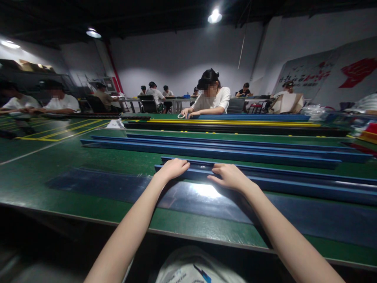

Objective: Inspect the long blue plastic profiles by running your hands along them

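A long blue channel-shaped profile [288, 181] lies across the green table, its left end near the middle of the view. My left hand [174, 168] grips the near wall close to that end, fingers bent over the top edge; its thumb is hidden. Farther right, my right hand [231, 177] holds the same wall, fingers over the edge and thumb on the near side. In front of the profile is a flat, shiny dark-blue strip [182, 200], partly covered by my forearms.
More blue profiles [212, 151] lie parallel behind. Beyond them are black and yellow strips [235, 123] and a crumpled white piece [116, 123]. Across the table a person [220, 98] bends over another blue profile with a white ring [181, 116] at hand. The table's front edge [206, 241] runs below my forearms.
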{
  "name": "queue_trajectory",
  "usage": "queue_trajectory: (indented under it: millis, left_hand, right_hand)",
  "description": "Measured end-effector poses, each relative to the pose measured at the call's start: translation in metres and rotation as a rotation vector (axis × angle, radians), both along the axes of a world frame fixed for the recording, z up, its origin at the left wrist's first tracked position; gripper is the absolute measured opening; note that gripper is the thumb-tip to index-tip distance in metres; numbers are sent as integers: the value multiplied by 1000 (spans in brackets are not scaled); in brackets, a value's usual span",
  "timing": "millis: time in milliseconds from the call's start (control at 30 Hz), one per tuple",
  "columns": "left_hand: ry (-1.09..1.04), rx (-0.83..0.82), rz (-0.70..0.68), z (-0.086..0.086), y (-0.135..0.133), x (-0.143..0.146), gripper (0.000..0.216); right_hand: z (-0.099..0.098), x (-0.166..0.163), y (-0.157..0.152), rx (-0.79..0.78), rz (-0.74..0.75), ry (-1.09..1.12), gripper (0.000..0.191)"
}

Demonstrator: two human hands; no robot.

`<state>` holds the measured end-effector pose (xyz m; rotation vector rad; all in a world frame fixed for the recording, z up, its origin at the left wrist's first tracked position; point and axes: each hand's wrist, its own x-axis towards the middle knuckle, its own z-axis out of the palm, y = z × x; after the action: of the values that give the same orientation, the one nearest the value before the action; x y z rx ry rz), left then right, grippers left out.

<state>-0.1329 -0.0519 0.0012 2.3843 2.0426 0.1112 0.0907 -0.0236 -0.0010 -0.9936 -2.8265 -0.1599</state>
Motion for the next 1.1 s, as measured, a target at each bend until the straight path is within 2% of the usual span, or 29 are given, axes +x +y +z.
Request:
queue_trajectory:
  millis: [833,1100]
  left_hand:
    - [-16,-11,13,1,-1,0,43]
    - [-7,-15,13,0,0,-1,44]
  right_hand:
    - [4,-2,-3,-53,-43,-28,40]
    - [1,-1,-1,-15,-6,-8,41]
